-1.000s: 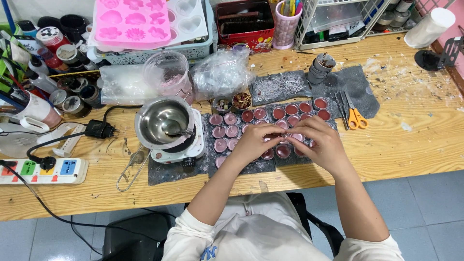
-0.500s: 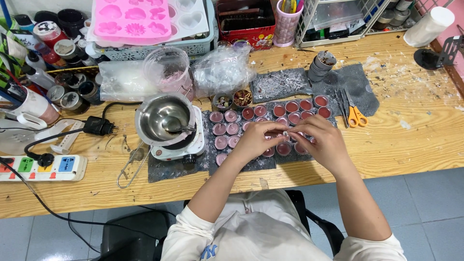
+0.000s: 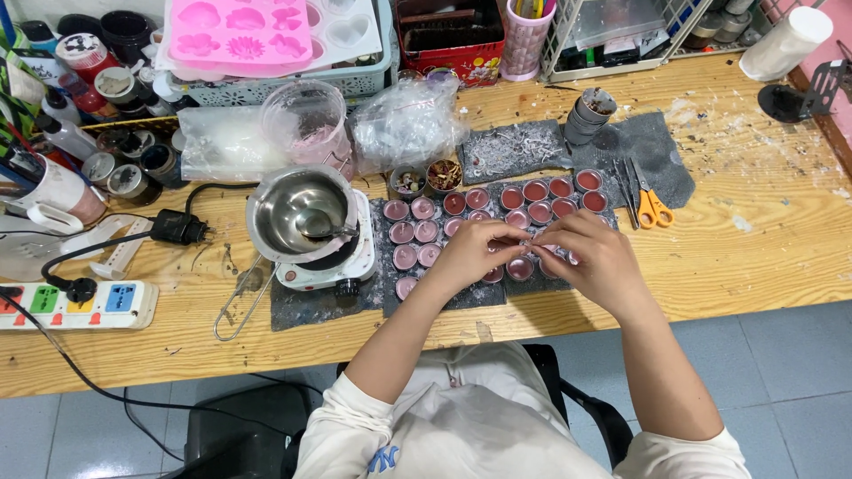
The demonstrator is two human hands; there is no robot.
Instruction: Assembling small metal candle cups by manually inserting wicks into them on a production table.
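My left hand [image 3: 473, 253] and my right hand [image 3: 593, 257] meet fingertip to fingertip over rows of small round cups [image 3: 497, 213] filled with pink and red wax. The cups stand on a dark grey mat [image 3: 439, 297] on the wooden table. Both hands pinch something very small between them, about where a cup [image 3: 521, 267] sits; what it is I cannot make out. A steel pot [image 3: 297, 211] on a small white hotplate stands just left of the cups.
Orange-handled scissors [image 3: 654, 209] lie right of the cups. Pink and white silicone moulds [image 3: 244, 34] rest on a basket at the back. A power strip [image 3: 75, 304] and cables lie at left, with jars and bottles [image 3: 106, 84] behind. A plastic jug [image 3: 304, 120] stands beyond the pot.
Both hands stay over the cups; the fingers have drawn slightly closer together. Nothing else has shifted.
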